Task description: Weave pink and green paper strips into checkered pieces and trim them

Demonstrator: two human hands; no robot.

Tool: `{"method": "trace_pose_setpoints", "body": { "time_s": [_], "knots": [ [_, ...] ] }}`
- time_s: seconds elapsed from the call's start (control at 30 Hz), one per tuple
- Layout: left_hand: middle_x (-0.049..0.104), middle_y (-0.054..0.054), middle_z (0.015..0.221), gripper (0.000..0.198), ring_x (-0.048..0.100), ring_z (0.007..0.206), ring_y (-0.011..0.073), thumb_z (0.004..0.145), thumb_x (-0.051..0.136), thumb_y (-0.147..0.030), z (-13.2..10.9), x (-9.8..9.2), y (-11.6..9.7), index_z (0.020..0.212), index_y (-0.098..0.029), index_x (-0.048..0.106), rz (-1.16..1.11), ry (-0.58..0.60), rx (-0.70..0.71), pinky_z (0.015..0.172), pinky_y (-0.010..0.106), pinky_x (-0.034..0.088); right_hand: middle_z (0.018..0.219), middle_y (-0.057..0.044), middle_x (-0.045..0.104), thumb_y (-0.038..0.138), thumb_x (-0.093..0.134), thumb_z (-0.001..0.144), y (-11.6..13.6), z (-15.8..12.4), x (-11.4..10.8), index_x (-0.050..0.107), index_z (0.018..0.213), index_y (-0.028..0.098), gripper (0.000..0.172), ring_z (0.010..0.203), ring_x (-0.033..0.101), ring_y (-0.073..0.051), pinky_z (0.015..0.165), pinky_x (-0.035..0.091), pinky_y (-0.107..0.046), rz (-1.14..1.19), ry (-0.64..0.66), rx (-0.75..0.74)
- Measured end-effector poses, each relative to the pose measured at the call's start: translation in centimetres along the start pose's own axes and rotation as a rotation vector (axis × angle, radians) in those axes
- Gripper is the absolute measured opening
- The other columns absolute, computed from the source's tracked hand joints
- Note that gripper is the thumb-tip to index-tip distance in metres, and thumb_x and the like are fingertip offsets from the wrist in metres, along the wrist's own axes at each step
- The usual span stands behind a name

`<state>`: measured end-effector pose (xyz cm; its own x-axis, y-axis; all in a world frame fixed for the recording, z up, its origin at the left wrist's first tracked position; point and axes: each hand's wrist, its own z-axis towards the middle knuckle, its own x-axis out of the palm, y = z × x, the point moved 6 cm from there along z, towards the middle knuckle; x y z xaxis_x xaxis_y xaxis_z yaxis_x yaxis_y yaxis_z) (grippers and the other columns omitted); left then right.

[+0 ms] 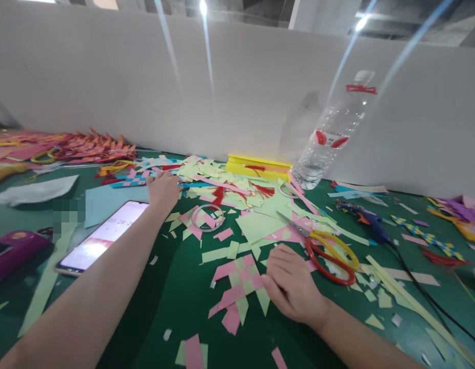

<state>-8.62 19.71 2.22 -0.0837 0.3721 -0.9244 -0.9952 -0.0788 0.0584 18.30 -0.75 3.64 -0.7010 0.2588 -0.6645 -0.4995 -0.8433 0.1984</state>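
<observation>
My left hand (163, 190) reaches to the back of the table, its fingers bent down at the edge of a heap of paper scraps. A blue-and-pink woven paper piece (134, 179) lies right beside its fingertips; what they hold, if anything, is hidden. Loosely curled, my right hand (290, 282) rests on the table with nothing visible in it. Just left of it lies a pink-and-green woven paper piece (243, 279) with loose strip ends. Scissors (330, 251) with red and yellow handles lie partly spread behind my right hand.
A phone (110, 230) lies beneath my left forearm. A plastic bottle (333, 133) leans against the white partition (222, 87). Tape rolls (208, 218), red tassels (220, 195) and green paper strips (209, 174) crowd the middle. A blue glue gun (364, 220) with its cord lies right.
</observation>
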Motion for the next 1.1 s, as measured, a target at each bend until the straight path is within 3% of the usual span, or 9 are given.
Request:
{"method": "trace_pose_setpoints", "body": {
  "time_s": [0.17, 0.3, 0.43, 0.5, 0.57, 0.77, 1.1],
  "knots": [
    [0.056, 0.009, 0.119, 0.031, 0.058, 0.103, 0.0234, 0.090, 0.056, -0.031, 0.4, 0.1, -0.4, 0.117, -0.016, 0.054, 0.056, 0.043, 0.020, 0.086, 0.046, 0.049, 0.052, 0.002, 0.042, 0.013, 0.041, 0.086, -0.1, 0.0, 0.3, 0.041, 0.060, 0.019, 0.027, 0.055, 0.031, -0.012, 0.055, 0.029, -0.029, 0.007, 0.014, 0.008],
    [0.057, 0.009, 0.119, 0.032, 0.059, 0.100, 0.0228, 0.090, 0.056, -0.031, 0.4, 0.1, -0.7, 0.118, -0.016, 0.054, 0.060, 0.053, 0.035, 0.083, 0.043, 0.051, 0.053, 0.001, 0.043, 0.013, 0.041, 0.086, -0.3, -0.1, 0.5, 0.042, 0.060, 0.019, 0.027, 0.055, 0.032, -0.012, 0.055, 0.030, -0.029, 0.021, 0.035, 0.023],
    [0.063, 0.009, 0.107, 0.021, 0.056, 0.104, 0.0272, 0.090, 0.053, -0.031, 0.3, -0.2, -0.8, 0.098, -0.016, 0.065, 0.035, 0.051, 0.027, 0.087, 0.047, 0.045, 0.052, 0.002, 0.042, 0.013, 0.042, 0.086, -0.5, -0.1, 0.6, 0.041, 0.059, 0.019, 0.028, 0.054, 0.031, -0.011, 0.055, 0.030, -0.028, 0.027, 0.033, 0.037],
    [0.067, 0.010, 0.097, 0.023, 0.054, 0.104, 0.0310, 0.088, 0.051, -0.026, 0.2, -0.4, -0.9, 0.078, -0.017, 0.070, 0.015, 0.045, 0.029, 0.087, 0.047, 0.040, 0.052, 0.002, 0.042, 0.013, 0.043, 0.086, -0.5, -0.2, 0.7, 0.041, 0.059, 0.019, 0.028, 0.054, 0.031, -0.011, 0.054, 0.030, -0.028, 0.031, 0.028, 0.040],
    [0.068, 0.011, 0.095, 0.026, 0.053, 0.104, 0.0325, 0.085, 0.049, -0.021, 0.1, -0.5, -1.0, 0.071, -0.018, 0.071, -0.005, 0.037, 0.036, 0.084, 0.046, 0.036, 0.052, 0.002, 0.042, 0.012, 0.043, 0.085, -0.5, -0.2, 0.7, 0.041, 0.058, 0.019, 0.028, 0.054, 0.031, -0.011, 0.054, 0.030, -0.028, 0.032, 0.032, 0.035],
    [0.066, 0.012, 0.108, 0.028, 0.049, 0.109, 0.0345, 0.083, 0.048, -0.021, 0.3, 0.1, -1.2, 0.096, -0.021, 0.073, -0.054, 0.021, 0.059, 0.084, 0.046, 0.033, 0.052, 0.003, 0.041, 0.011, 0.044, 0.084, -0.4, -0.2, 0.9, 0.041, 0.057, 0.019, 0.027, 0.054, 0.029, -0.011, 0.054, 0.030, -0.028, 0.029, 0.039, 0.019],
    [0.066, 0.014, 0.109, 0.035, 0.047, 0.107, 0.0346, 0.086, 0.040, -0.019, 0.6, 1.0, -1.4, 0.094, -0.022, 0.074, -0.089, 0.043, 0.098, 0.084, 0.047, 0.032, 0.051, 0.003, 0.039, 0.011, 0.043, 0.084, -0.2, -0.1, 0.9, 0.040, 0.057, 0.019, 0.029, 0.053, 0.029, -0.011, 0.053, 0.030, -0.027, 0.021, 0.039, 0.009]
  ]
}}
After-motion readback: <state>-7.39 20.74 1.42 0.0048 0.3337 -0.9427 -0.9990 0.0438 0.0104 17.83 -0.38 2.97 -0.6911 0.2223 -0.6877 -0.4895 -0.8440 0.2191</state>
